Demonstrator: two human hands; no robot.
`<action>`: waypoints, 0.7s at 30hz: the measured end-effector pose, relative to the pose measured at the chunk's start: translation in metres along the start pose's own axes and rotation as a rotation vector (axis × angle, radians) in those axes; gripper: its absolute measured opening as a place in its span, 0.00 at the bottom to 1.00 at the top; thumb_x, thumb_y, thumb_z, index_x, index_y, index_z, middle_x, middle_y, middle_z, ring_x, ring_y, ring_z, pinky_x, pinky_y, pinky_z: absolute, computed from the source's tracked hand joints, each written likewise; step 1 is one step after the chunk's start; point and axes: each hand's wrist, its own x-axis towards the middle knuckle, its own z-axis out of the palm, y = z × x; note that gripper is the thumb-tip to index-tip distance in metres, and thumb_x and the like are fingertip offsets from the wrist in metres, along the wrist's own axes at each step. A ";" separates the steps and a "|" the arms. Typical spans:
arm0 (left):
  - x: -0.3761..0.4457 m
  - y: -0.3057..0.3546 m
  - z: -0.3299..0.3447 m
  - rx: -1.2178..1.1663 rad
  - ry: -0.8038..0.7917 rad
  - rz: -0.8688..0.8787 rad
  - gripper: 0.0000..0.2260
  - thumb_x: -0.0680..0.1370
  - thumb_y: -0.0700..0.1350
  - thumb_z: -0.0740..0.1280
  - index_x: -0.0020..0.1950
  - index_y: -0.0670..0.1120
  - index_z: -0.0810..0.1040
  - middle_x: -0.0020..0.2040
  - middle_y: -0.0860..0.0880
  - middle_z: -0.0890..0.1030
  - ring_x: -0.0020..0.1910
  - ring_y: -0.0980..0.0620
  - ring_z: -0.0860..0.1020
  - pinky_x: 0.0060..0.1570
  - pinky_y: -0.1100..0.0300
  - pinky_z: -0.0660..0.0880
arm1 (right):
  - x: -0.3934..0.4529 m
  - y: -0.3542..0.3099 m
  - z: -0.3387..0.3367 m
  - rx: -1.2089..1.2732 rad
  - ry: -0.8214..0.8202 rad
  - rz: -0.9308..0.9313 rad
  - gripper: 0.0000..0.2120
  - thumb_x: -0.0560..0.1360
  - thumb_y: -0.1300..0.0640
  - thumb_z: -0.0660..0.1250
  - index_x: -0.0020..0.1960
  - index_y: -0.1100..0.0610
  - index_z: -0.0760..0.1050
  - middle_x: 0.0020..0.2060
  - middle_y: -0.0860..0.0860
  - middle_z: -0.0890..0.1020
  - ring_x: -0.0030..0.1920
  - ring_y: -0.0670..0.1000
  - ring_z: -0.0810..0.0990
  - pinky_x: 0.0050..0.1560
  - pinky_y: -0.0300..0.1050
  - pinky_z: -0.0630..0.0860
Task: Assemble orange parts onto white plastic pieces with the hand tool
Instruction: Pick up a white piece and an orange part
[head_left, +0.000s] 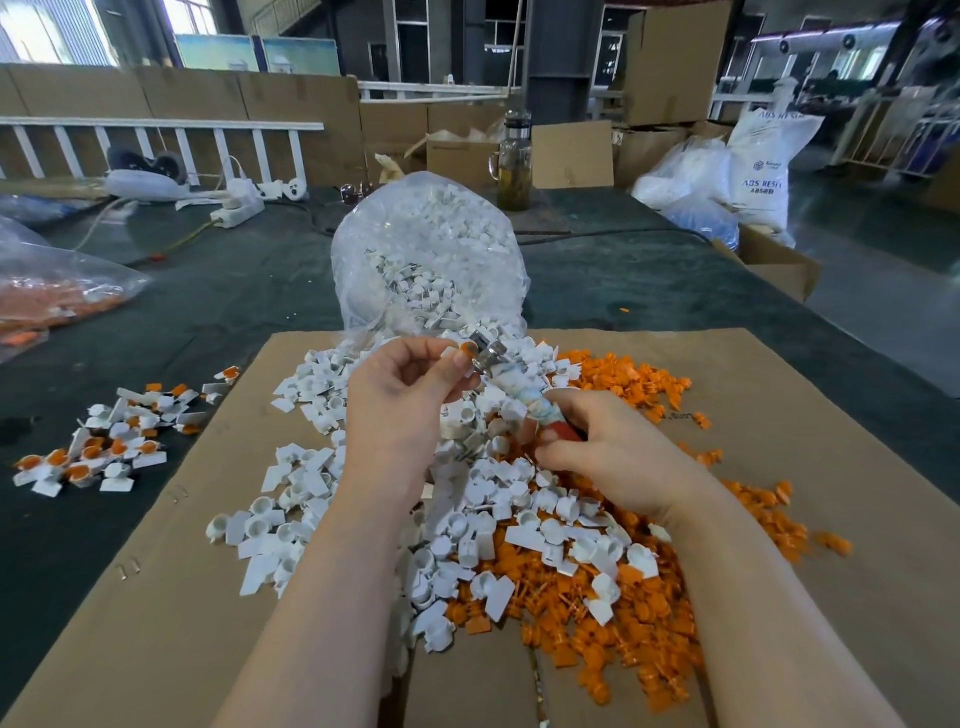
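My left hand (400, 395) pinches a small white piece with an orange part (460, 351) between thumb and fingers, held against the metal tip of the hand tool (501, 371). My right hand (608, 457) grips the tool's wrapped handle lower down, and the tool slants up to the left. Beneath both hands lies a heap of loose white plastic pieces (467, 499) on a cardboard sheet (779, 374). Loose orange parts (623, 613) spread to the right and front of that heap.
A clear bag of white pieces (431, 254) lies open behind the heap. Several assembled white-and-orange pieces (104, 441) lie at the left on the dark table. A bag of orange parts (52, 301) sits far left. A glass jug (514, 161) and cardboard boxes stand behind.
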 end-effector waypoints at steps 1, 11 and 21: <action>-0.001 0.000 0.000 -0.002 0.001 0.004 0.06 0.76 0.34 0.70 0.42 0.43 0.79 0.31 0.55 0.82 0.32 0.57 0.82 0.36 0.68 0.77 | 0.001 0.000 0.000 -0.013 0.007 -0.004 0.06 0.74 0.63 0.67 0.49 0.65 0.76 0.35 0.57 0.74 0.35 0.52 0.72 0.41 0.59 0.73; -0.003 0.002 0.003 -0.015 0.018 -0.001 0.07 0.76 0.32 0.70 0.42 0.43 0.80 0.31 0.54 0.82 0.31 0.57 0.81 0.36 0.68 0.77 | 0.003 0.002 0.004 -0.083 0.029 -0.023 0.06 0.75 0.64 0.63 0.41 0.55 0.76 0.29 0.46 0.74 0.25 0.41 0.70 0.28 0.37 0.66; 0.005 0.007 -0.017 -0.349 0.236 -0.230 0.02 0.78 0.37 0.68 0.49 0.42 0.79 0.41 0.49 0.87 0.42 0.54 0.86 0.42 0.65 0.81 | 0.007 0.008 0.010 -0.180 0.201 -0.042 0.08 0.76 0.54 0.66 0.40 0.47 0.70 0.33 0.45 0.75 0.32 0.44 0.72 0.32 0.41 0.66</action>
